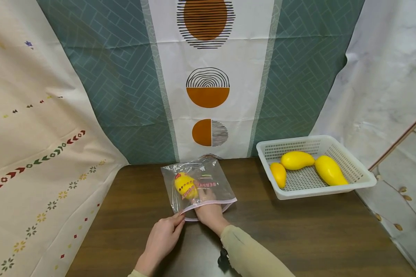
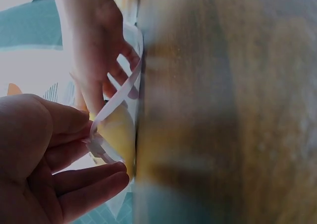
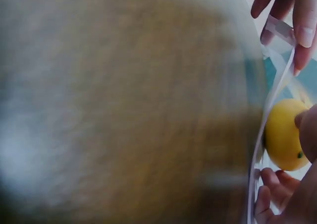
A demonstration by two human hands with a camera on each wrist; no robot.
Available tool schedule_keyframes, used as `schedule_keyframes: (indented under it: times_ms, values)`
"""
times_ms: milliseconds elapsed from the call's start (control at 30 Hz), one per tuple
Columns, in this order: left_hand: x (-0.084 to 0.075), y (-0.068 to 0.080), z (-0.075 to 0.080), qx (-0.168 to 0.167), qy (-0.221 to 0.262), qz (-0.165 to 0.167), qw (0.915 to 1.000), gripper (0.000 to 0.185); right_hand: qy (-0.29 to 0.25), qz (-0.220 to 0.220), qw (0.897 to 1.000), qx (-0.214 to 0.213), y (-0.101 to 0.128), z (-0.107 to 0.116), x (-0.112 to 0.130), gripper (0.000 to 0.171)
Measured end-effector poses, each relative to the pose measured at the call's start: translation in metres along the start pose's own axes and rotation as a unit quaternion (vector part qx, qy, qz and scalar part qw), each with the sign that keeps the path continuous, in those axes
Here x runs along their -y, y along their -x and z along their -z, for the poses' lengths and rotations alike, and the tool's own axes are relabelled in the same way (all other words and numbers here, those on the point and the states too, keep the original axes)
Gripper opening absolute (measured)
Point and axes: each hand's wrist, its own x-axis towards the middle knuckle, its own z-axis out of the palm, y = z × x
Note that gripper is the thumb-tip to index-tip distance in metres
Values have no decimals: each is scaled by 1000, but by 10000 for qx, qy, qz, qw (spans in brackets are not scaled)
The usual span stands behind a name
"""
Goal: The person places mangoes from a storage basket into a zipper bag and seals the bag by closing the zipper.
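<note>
A clear zip bag (image 1: 224, 188) with a pink rim and printed lettering lies on the table. My left hand (image 1: 163, 235) pinches the left end of its rim between thumb and fingers, as the left wrist view also shows. Through the rim reaches my right hand (image 1: 208, 211), its fingers inside the bag. A yellow mango (image 1: 184, 186) lies in the bag, left of those fingers. In the right wrist view a digit of the right hand touches the mango (image 3: 282, 135), while the other fingers are loosely spread beside it.
To the right stands a white perforated basket (image 1: 308, 194) holding three yellow mangoes (image 1: 329, 171). Behind the brown table (image 1: 284, 234) hangs a patterned cloth (image 1: 208, 57). A small black object (image 1: 223, 261) shows beside the right sleeve (image 1: 253, 256).
</note>
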Motion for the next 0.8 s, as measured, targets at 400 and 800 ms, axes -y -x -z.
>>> schedule_keyframes:
  times_ms: [400,800]
  values:
    - [0,0,1,60,-74,-50,9999,21,-585,-986,9928,334,-16,-4,5,39]
    - [-1,2,1,96,-65,-47,9999,21,-247,-1363,9900,264,-21,-4,16,39]
